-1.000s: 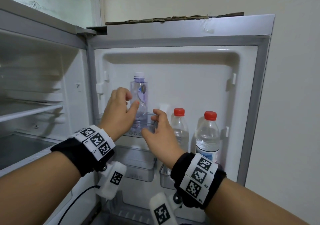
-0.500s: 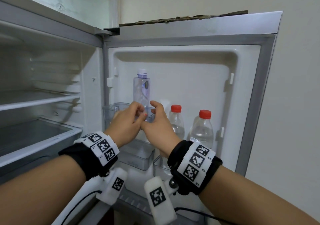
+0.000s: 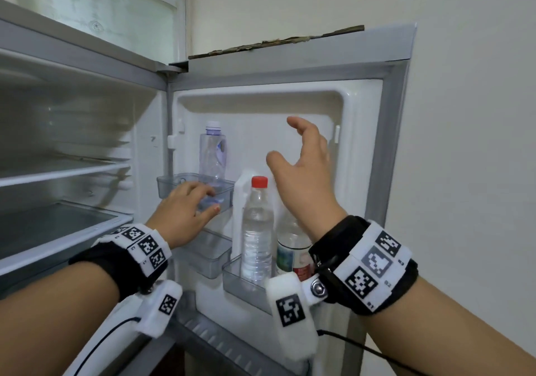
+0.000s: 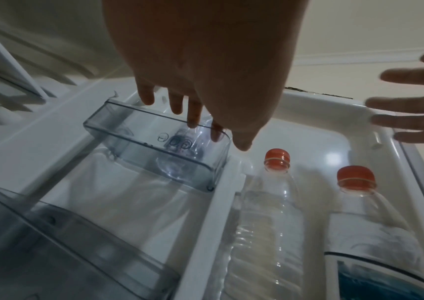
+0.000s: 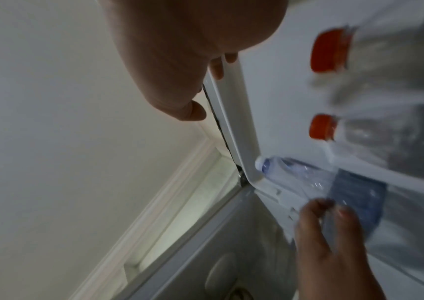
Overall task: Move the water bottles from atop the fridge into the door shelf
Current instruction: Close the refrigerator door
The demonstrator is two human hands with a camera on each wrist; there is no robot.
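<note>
A clear bottle with a pale cap (image 3: pixel 211 155) stands upright in the small upper door bin (image 3: pixel 174 185). My left hand (image 3: pixel 208 201) lies relaxed over that bin's front rim by the bottle's base, gripping nothing; the left wrist view shows its fingers (image 4: pixel 193 113) hanging over the bin (image 4: pixel 154 142). Two red-capped bottles (image 3: pixel 256 230) (image 3: pixel 293 248) stand in the lower right door shelf (image 3: pixel 232 274). My right hand (image 3: pixel 285 143) is raised in front of the door liner with its fingers spread and empty. It partly hides the second red-capped bottle.
The fridge door stands open against the right wall. The fridge's interior with a white shelf (image 3: pixel 66 170) and a glass shelf (image 3: pixel 58 225) lies to the left. Another clear door bin (image 3: pixel 211 257) sits below the small one. A cardboard strip (image 3: pixel 275 42) lies on the door's top edge.
My right hand has left the small bin and risen up and to the right, opening wide. My left hand has released the clear bottle and stays at the bin's rim.
</note>
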